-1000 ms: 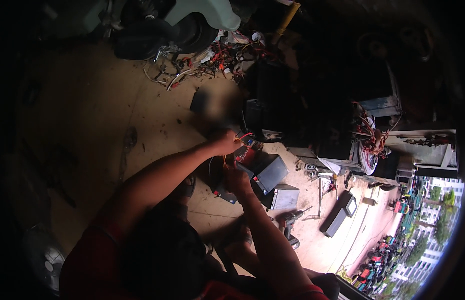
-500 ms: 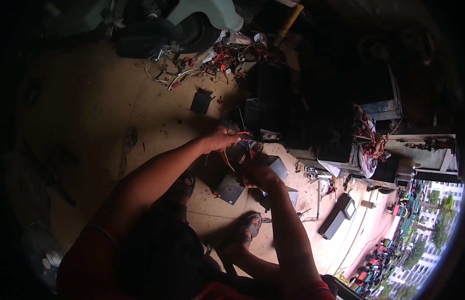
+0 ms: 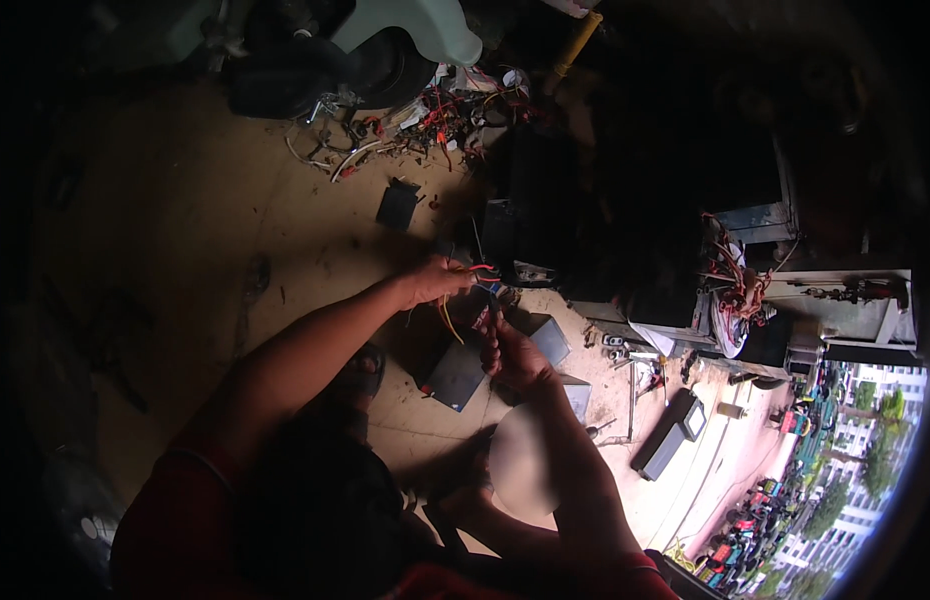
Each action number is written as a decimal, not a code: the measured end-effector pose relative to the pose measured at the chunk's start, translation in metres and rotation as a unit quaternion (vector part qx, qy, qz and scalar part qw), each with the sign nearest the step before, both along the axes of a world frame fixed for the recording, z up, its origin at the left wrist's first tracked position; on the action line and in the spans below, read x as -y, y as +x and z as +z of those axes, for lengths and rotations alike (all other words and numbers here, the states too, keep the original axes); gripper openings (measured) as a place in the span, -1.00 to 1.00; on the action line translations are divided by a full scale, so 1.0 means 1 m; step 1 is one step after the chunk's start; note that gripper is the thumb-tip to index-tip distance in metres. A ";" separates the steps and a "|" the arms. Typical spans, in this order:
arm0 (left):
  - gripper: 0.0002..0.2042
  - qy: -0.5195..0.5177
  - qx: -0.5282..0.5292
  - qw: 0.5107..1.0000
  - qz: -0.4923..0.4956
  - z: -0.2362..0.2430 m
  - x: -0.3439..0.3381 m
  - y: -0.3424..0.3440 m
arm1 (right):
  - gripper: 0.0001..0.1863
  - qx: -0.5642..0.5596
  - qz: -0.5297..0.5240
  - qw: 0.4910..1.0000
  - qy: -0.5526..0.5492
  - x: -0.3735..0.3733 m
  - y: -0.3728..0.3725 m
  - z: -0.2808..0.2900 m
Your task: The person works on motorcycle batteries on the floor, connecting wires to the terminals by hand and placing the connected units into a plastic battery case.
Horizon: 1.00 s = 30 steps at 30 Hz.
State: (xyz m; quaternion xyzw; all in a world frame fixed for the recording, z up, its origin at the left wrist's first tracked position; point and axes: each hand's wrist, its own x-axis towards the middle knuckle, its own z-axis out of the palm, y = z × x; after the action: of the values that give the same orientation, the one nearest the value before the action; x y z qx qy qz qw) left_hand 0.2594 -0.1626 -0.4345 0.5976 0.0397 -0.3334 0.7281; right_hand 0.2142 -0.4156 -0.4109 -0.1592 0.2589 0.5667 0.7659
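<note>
Red and yellow — pinching wires in the left hand, above the floor
Shifted the right hand rightward within a second, loosely curled — cannot tell around what, if anything; seemingly leaving the wires to the left hand, baring more of a grey block below; farther off, a tangled cable heap

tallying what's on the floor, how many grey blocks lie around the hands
3: a grey block below the left hand, a second block just right of the right hand, a third block partly behind the right forearm; others may be hidden.
</note>
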 end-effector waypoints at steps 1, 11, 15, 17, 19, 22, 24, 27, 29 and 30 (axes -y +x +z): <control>-0.75 -0.020 -0.003 1.000 0.023 -0.004 0.001 0.000 | -0.65 -0.045 -0.067 0.996 0.028 -0.010 -0.013 -0.005; -0.76 -0.042 -0.031 0.999 0.015 -0.016 -0.006 0.001 | -0.82 0.547 0.269 0.728 -0.313 -0.028 -0.008 0.046; -0.76 -0.036 -0.027 0.999 0.015 -0.017 -0.004 0.000 | -0.66 0.415 0.298 0.826 -0.238 -0.017 0.009 0.040; -0.76 -0.033 -0.026 0.999 0.017 -0.013 -0.006 -0.002 | -0.71 0.268 0.200 0.909 -0.249 -0.033 0.007 0.056; -0.75 -0.033 -0.019 0.999 0.016 -0.006 -0.006 -0.001 | -0.71 0.144 0.104 0.949 -0.259 -0.030 0.007 0.052; -0.73 -0.035 0.001 0.999 -0.003 -0.003 -0.006 -0.001 | -0.65 0.130 0.132 0.960 -0.211 -0.012 0.007 0.023; -0.72 -0.015 0.004 1.000 -0.006 -0.005 -0.006 -0.001 | -0.66 0.223 0.183 0.902 -0.321 -0.016 0.003 0.020; -0.71 -0.025 -0.004 1.000 0.001 0.001 -0.007 -0.003 | -0.65 0.234 0.167 0.885 -0.365 -0.025 -0.002 0.015; -0.71 -0.021 -0.001 1.000 0.002 0.000 -0.011 -0.003 | -0.66 0.246 0.170 0.872 -0.388 -0.033 -0.004 0.018; -0.71 -0.018 0.000 1.000 0.002 -0.001 -0.013 -0.004 | -0.67 0.255 0.173 0.858 -0.410 -0.037 -0.004 0.020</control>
State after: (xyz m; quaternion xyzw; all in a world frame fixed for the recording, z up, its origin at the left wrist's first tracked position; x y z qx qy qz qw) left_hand 0.2554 -0.1497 -0.4360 0.5841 0.0343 -0.3328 0.7395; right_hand 0.2098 -0.3788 -0.3911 -0.6401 0.2318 0.4721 0.5601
